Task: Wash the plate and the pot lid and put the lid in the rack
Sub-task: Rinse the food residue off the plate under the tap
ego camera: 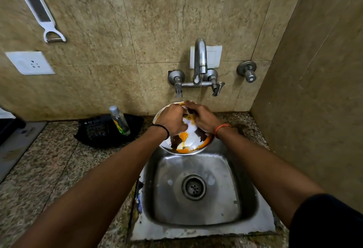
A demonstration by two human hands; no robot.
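Plate (pixel 188 145) sits at the back of the sink (pixel 198 210), tilted against the back edge, just under the tap (pixel 200 59). It is a round metal plate with orange and dark brown food smears on it and some white foam. A thin stream of water (pixel 200 86) falls from the tap onto the far side of the plate.

Both hands are on the plate. The left hand (pixel 172 120) has its fingers curled down near the middle of the plate, but I cannot tell if it holds anything. It has a black band on the wrist. The right hand (pixel 204 118) is beside it, with its fingers curled round something dark near the plate's far rim. What that dark thing is, I cannot tell. This wrist has an orange band. The two hands touch each other near the top of the plate.

Left of the sink, on the speckled stone desk (pixel 49 159), lies a black tray (pixel 106 132). A clear bottle (pixel 119 120) with a white cap leans in it. On the tiled wall hang a white peeler (pixel 39 10) and a white socket plate (pixel 29 63). A round metal valve (pixel 247 71) sticks out of the wall to the right of the tap.
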